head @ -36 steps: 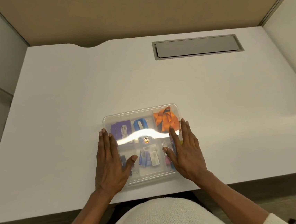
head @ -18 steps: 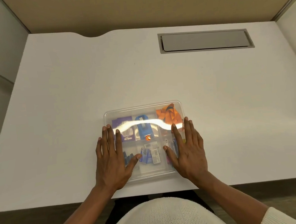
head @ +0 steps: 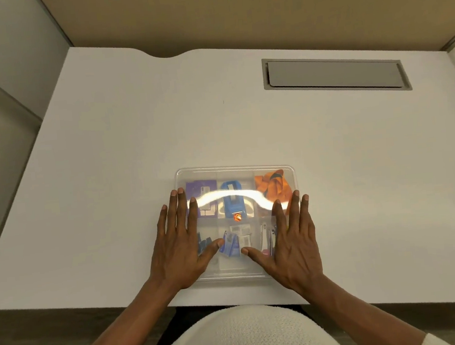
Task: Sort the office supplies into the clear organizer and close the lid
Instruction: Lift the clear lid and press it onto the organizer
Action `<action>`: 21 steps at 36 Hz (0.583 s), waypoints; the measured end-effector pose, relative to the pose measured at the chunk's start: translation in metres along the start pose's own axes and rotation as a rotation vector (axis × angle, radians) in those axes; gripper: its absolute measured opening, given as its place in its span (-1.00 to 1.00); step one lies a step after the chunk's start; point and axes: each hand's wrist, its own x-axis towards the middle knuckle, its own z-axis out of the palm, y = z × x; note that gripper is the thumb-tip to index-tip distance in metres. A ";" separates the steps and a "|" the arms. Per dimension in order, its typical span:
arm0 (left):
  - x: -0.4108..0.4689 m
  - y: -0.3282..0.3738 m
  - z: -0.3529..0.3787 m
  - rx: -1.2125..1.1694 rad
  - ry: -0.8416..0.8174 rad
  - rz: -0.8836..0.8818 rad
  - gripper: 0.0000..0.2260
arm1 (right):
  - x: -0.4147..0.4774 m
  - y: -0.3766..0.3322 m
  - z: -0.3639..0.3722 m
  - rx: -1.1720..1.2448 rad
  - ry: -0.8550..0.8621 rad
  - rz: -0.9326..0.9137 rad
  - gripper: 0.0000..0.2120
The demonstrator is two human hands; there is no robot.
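Observation:
The clear organizer (head: 234, 169) lies near the front edge of the white desk, its clear lid down over the compartments. Through the lid I see a purple box (head: 203, 194), a blue stapler (head: 233, 199), an orange ribbon bow (head: 273, 186), small blue and white packets (head: 237, 241) and thin metal items (head: 265, 235). My left hand (head: 179, 246) lies flat on the left side of the lid, fingers spread. My right hand (head: 294, 241) lies flat on the right side, fingers spread. Both palms hide the organizer's front corners.
A grey rectangular cable hatch (head: 333, 74) is set into the desk at the back right. Tan partition walls (head: 233, 10) enclose the desk behind and at both sides. The desk's front edge (head: 67, 307) runs just below the organizer.
The view has shifted slightly, and both hands have stayed flat on the lid in about the same places. The organizer has not visibly moved on the desk.

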 end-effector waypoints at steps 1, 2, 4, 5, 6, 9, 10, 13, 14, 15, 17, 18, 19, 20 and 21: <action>0.000 0.000 0.000 -0.007 0.004 -0.003 -0.05 | 0.000 -0.001 0.000 -0.006 -0.002 -0.002 0.21; -0.001 0.000 0.001 -0.010 0.004 -0.007 -0.05 | 0.000 -0.001 0.000 -0.016 -0.002 -0.005 0.21; 0.000 0.001 0.001 -0.006 0.001 -0.016 -0.06 | 0.000 -0.001 0.000 -0.030 0.006 -0.011 0.20; 0.000 0.001 0.001 -0.008 0.001 -0.019 -0.06 | 0.000 -0.001 0.001 -0.032 0.010 -0.012 0.20; 0.001 0.001 0.000 -0.019 0.002 -0.021 -0.06 | 0.000 -0.001 0.002 -0.032 0.015 -0.012 0.19; -0.001 0.001 0.000 -0.065 0.021 -0.022 -0.07 | -0.001 0.000 0.004 -0.026 0.027 -0.022 0.18; -0.002 0.001 0.000 -0.070 0.026 -0.022 -0.06 | -0.001 0.000 0.004 -0.025 0.028 -0.024 0.18; -0.001 0.003 -0.001 -0.069 0.022 -0.027 -0.06 | 0.000 -0.001 0.004 -0.027 0.032 -0.013 0.18; 0.000 0.004 -0.002 -0.058 0.013 -0.031 -0.06 | 0.000 -0.001 0.004 -0.030 0.033 -0.012 0.18; 0.001 0.005 -0.004 -0.044 0.004 -0.032 -0.06 | 0.000 -0.001 0.004 -0.035 0.030 -0.011 0.18; 0.002 0.005 -0.007 -0.024 -0.002 -0.022 -0.04 | 0.000 -0.001 0.002 -0.042 0.019 -0.005 0.18; 0.003 0.005 -0.008 -0.019 0.001 -0.015 -0.02 | 0.000 -0.002 0.001 -0.045 0.015 -0.002 0.18; 0.005 0.005 -0.010 -0.014 0.001 -0.010 0.01 | 0.001 -0.002 0.001 -0.050 0.011 -0.001 0.18; 0.008 0.006 -0.012 -0.014 0.001 -0.008 0.04 | 0.001 -0.003 0.000 -0.056 0.005 -0.001 0.18; 0.011 0.006 -0.014 -0.026 -0.001 -0.010 0.07 | 0.001 -0.003 -0.002 -0.063 0.002 0.000 0.18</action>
